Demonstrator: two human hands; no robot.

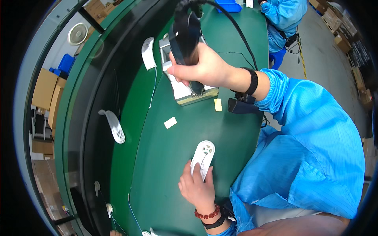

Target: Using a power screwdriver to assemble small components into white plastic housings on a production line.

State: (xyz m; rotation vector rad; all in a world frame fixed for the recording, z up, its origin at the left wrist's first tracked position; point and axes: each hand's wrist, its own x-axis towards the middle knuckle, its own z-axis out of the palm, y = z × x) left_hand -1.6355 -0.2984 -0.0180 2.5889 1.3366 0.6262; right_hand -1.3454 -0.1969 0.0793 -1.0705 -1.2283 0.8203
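Note:
My right hand (197, 69) is wrapped round a black electric screwdriver (185, 39), held upright with its cable rising from the top. The tool's lower end is at the front of a whitish metal box (185, 92) with a yellowish base; whether its tip touches is unclear. Lower down, my left hand (198, 187) grips the near end of a white oblong plastic housing (205, 151), thumb on one side and fingers across it. A round, spoked recess shows at the housing's far end. Between the hands lie a white card (170, 122) and a small yellow block (218, 104).
Left of the green table (157, 165) runs a green conveyor belt (126, 157) carrying white curved pieces (148, 54) and housings (116, 128), some with thin wires. A co-worker in blue (285, 17) sits beyond, near a blue tray (229, 5). A fingertip (115, 233) shows at the lower edge.

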